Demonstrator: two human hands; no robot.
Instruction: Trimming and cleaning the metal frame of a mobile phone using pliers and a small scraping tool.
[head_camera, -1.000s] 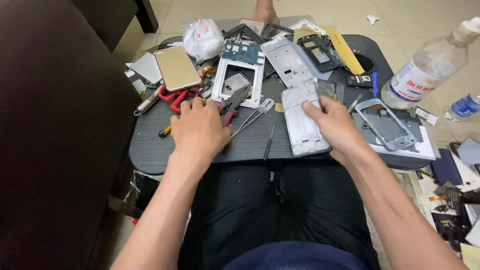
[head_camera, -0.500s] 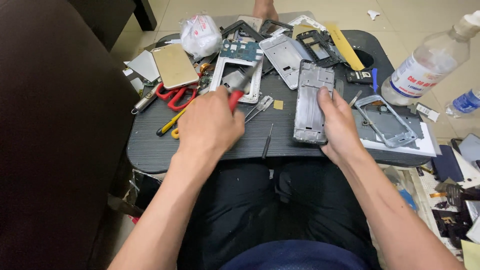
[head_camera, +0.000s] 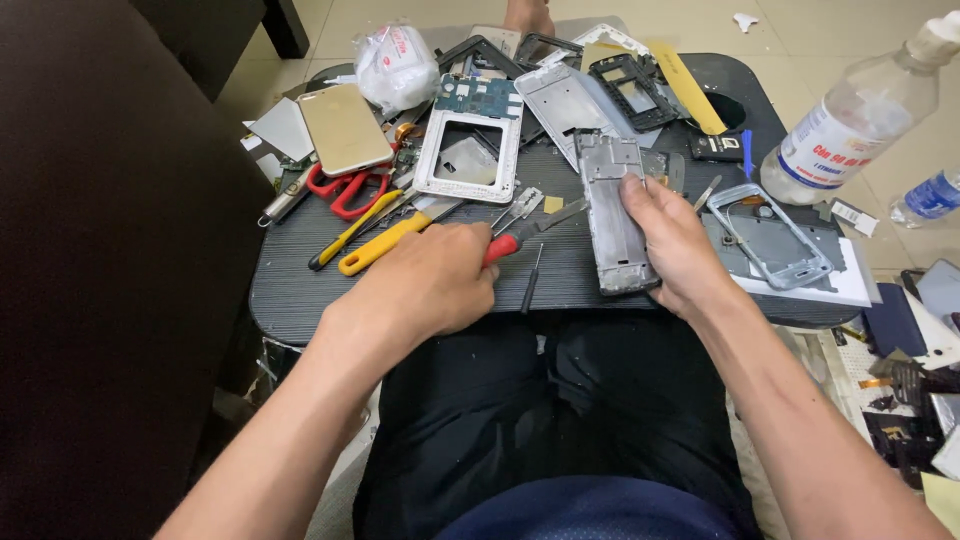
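Left hand (head_camera: 430, 285) closing around a red-handled metal tool (head_camera: 530, 233), right hand (head_camera: 675, 245) gripping a long grey metal phone frame (head_camera: 615, 215), both resting on a dark round table (head_camera: 300, 290)

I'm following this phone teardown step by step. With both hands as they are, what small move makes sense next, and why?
Probably lift the red-handled tool toward the grey phone frame: the left hand is closed over its handle on the table, while the right hand holds the frame tilted up.

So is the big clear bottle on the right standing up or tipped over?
Tipped: the clear bottle lies slanted, white cap pointing up-right.
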